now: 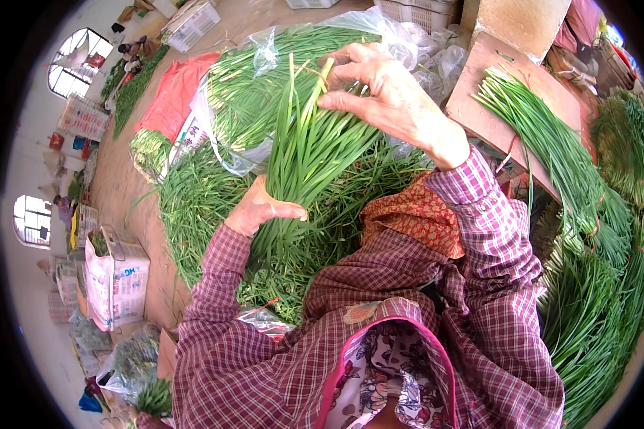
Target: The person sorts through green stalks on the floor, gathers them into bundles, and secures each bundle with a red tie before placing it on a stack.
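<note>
A bunch of garlic chives [315,154] with long flat green leaves is held up in front of me, its pale stem ends pointing away. My left hand [257,205] is closed round the leafy lower part, thumb across the front. At the far end, my right hand [393,93] pinches pale stalks between thumb and fingers. Beneath and beside the bunch lies a large heap of loose chives [200,196]. Just beyond it, more chives [247,93] lie in rows in clear plastic.
At the right, a board [504,107] bears a chive bundle [544,129]; tied bundles [601,307] pile up below it. A red cloth [179,93] lies at the far left. A white crate [118,275] stands at the left, and a concrete block [519,25] at the back.
</note>
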A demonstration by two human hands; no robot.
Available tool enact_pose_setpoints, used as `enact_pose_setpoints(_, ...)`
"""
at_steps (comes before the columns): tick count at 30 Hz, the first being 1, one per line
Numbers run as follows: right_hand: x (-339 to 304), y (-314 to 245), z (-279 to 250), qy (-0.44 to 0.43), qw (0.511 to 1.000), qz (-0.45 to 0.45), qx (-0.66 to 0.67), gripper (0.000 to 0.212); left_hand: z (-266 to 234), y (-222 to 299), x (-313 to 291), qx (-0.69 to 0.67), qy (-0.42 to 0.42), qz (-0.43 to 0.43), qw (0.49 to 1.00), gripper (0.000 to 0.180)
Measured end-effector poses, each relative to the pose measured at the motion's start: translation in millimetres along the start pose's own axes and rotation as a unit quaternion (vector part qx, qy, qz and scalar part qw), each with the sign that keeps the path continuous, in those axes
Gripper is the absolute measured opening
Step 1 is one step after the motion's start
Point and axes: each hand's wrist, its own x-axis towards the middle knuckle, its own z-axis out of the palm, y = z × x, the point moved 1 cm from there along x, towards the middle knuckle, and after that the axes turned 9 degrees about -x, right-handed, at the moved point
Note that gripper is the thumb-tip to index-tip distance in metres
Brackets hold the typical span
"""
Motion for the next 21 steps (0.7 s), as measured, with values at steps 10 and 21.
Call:
enact_pose_setpoints(10, -26.4, 70.0, -87.5, 0.181, 0.954, 0.201, -0.129, 0.026, -36.9, -3.3, -0.8, 0.059, 0.039, 0.072, 0.995, 0.072)
enact_pose_setpoints(21, -15.5, 19.7, -23.1, -0.071, 0.983, 0.155, -0.070, 0.036, -31.9, 12.2, 11.1, 0.528, 0.209, 0.125, 0.813, 0.067)
